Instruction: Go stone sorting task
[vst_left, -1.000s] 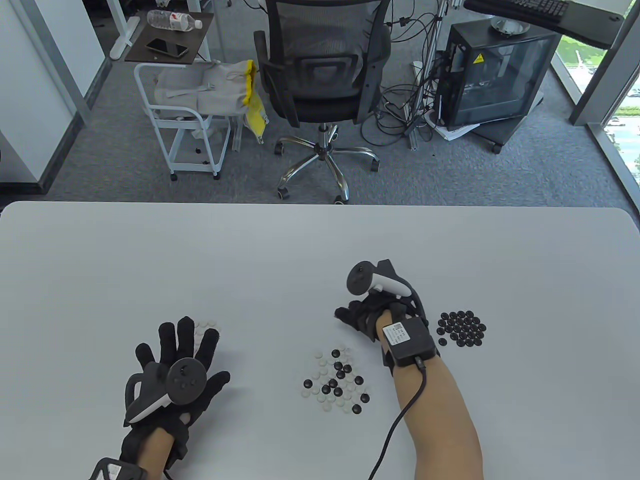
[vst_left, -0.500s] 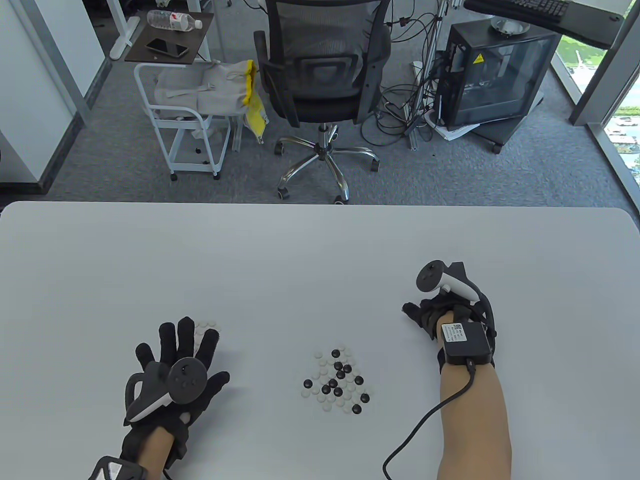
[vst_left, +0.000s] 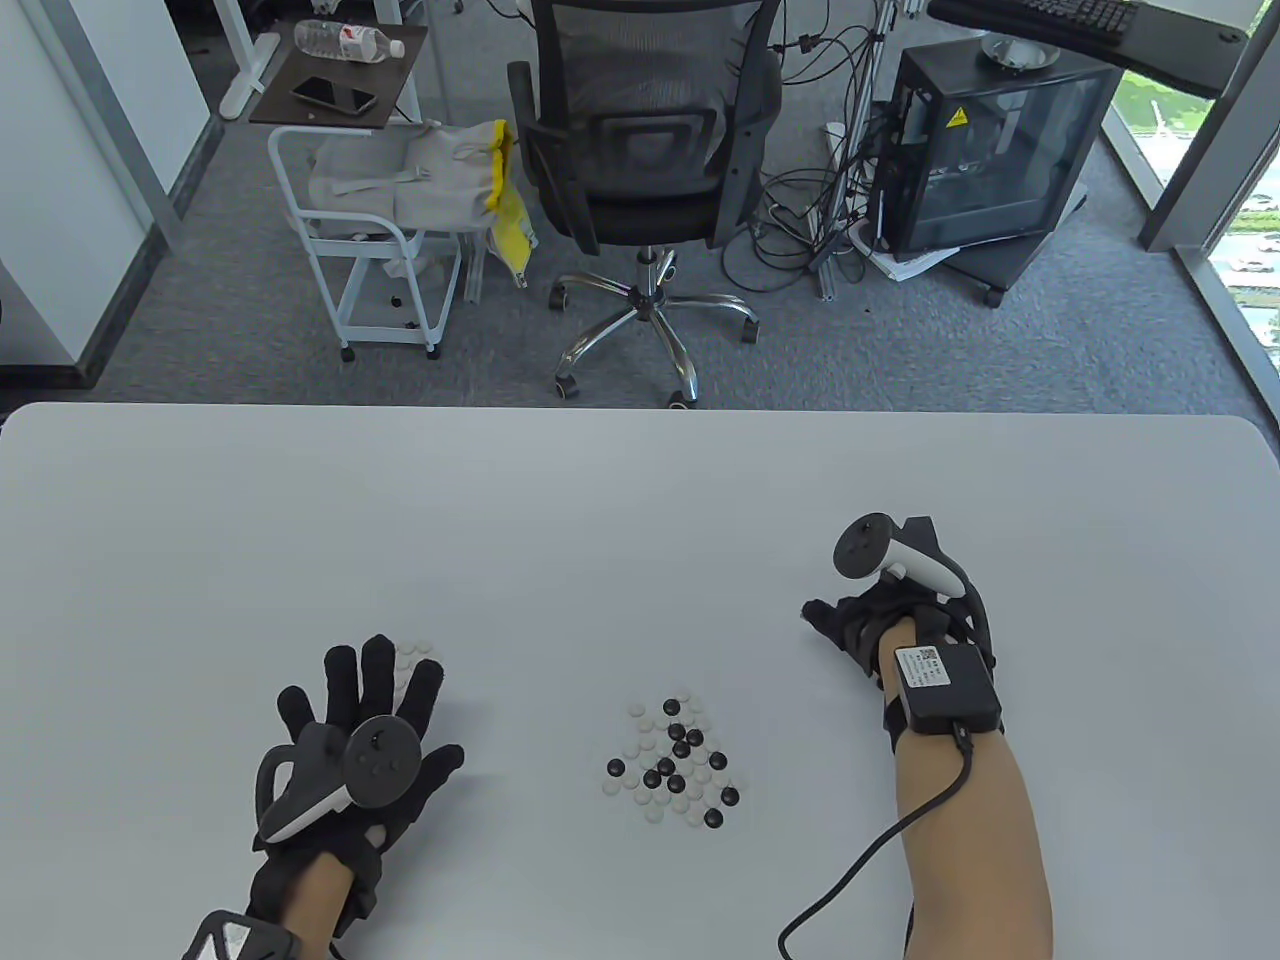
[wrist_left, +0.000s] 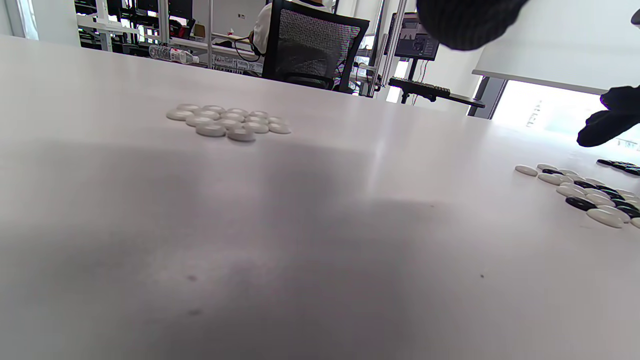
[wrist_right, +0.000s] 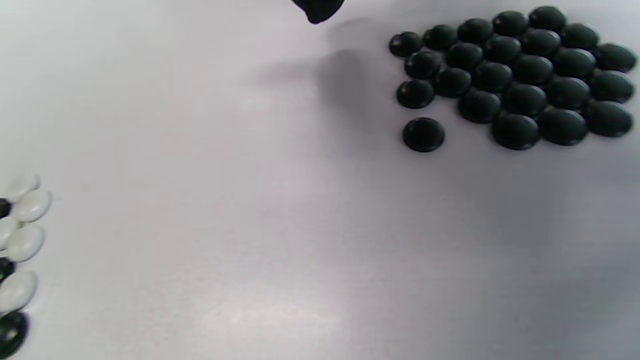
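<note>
left hand (vst_left: 355, 740) lies flat on the table (vst_left: 600, 500), palm down, fingers spread, grasping nothing. its fingertips cover part of the white stone pile (vst_left: 415, 652); the left wrist view shows that pile (wrist_left: 227, 121) as a tight cluster of white stones only, lying beyond the hand.

mixed pile (vst_left: 672, 760) sits near the table's middle, toward the front edge, between the two hands and touched by neither: black and white stones loosely scattered together (edge of it also shows at the left margin of the right wrist view (wrist_right: 17, 250)).

right hand (vst_left: 875, 620) is raised over the right side of the table, knuckles up, fingers curled downward. whether it grasps a stone cannot be told; the palm side is hidden in the table view, and only one dark fingertip (wrist_right: 317, 9) enters the right wrist view.

black stone pile (wrist_right: 510, 75) lies packed below that hand, with one black stone (wrist_right: 423, 134) just apart from its near-left edge.
</note>
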